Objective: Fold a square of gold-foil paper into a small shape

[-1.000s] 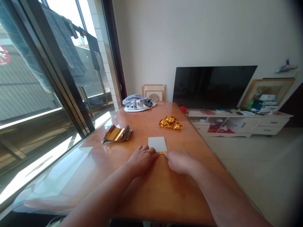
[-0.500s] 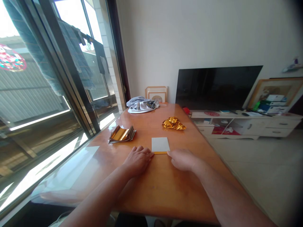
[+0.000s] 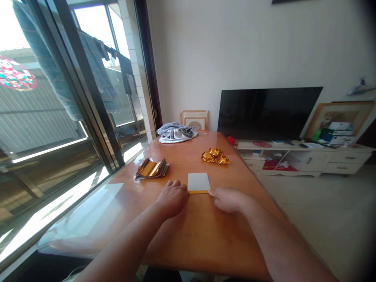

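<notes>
Notably, both palms face down, their fingertips obscured at either end of the orange strip (image 3: pixel 198 192) under the white card (image 3: pixel 199 182). Whether the grip of the left hand (image 3: pixel 172 199) or right hand (image 3: pixel 229 199) is pinching cannot be determined.

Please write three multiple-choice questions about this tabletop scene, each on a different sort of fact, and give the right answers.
1. Where does the crumpled gold foil lie?
A. On the wooden table, beyond the white card
B. On the white cabinet
C. On the floor

2. What colour is the strip along the card's near edge?
A. Blue
B. Orange-gold
C. Green

3. What state is the stack of foil sheets in?
A. Lying flat
B. Crushed into a ball
C. Curled upward

Answers:
1. A: the foil sits on the tabletop past the card.
2. B: the orange-gold strip shows between the left hand and right hand.
3. C: its top sheets curve up, showing gold.
</notes>
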`<state>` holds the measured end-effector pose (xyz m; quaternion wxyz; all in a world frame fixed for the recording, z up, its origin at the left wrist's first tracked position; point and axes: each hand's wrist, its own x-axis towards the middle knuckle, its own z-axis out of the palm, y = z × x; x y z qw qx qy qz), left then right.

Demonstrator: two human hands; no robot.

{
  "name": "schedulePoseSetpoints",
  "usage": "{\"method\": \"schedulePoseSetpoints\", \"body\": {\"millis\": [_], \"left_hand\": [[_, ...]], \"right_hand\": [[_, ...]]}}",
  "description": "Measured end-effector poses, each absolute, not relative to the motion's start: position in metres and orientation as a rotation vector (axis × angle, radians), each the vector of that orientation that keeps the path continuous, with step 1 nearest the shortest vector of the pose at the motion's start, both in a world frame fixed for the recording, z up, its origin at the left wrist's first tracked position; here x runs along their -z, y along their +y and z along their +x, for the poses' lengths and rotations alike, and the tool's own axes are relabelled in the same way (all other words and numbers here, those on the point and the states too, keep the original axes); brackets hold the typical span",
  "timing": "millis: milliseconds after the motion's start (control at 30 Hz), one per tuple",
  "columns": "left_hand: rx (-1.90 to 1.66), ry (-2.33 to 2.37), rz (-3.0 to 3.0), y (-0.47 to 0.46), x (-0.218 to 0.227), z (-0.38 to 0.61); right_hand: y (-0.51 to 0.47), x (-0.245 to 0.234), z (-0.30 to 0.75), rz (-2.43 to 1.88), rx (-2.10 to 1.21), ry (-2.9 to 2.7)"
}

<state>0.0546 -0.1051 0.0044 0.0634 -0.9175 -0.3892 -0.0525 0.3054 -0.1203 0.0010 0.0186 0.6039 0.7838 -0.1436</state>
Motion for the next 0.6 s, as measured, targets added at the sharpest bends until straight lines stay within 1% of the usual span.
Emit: {"method": "schedulePoseSetpoints", "body": {"millis": [300, 400, 600], "left_hand": [[0.201, -1.194, -2.775, -0.106, 0.0, 0.054], [0.214, -1.247, -2.772, -0.1, 0.001, 0.058], [0.293, -1.55, -2.755, -0.072, 0.006, 0.076]], "right_hand": [[-0.116, -0.004, 0.319, 1.92, 0.535, 2.453], [-0.109, -0.001, 0.318, 2.067, 0.523, 2.439], [-0.096, 0.006, 0.317, 2.403, 0.409, 2.386]]}}
